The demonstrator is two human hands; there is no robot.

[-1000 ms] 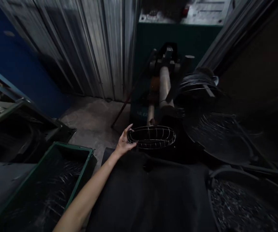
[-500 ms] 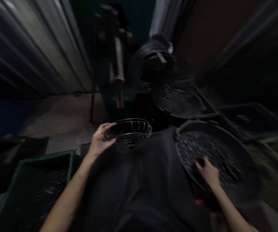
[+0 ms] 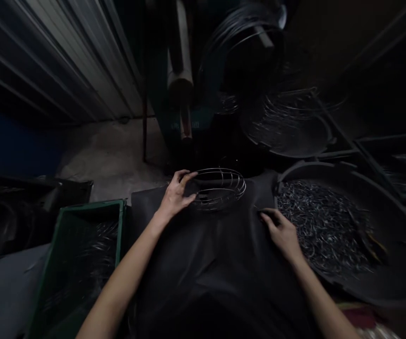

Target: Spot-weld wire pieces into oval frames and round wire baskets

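left hand [image 3: 174, 197], half-curled, grips wire frame [image 3: 220, 189]; right hand [image 3: 283, 234] pinches a thin piece [image 3: 256, 207]

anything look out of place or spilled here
A slim black and yellow object lies by the small silvery metal pieces in the round black tub; its yellow colour stands out. No clear spill shows.

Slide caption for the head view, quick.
Left hand holds a wire frame; right hand beside a tub of shiny bits.
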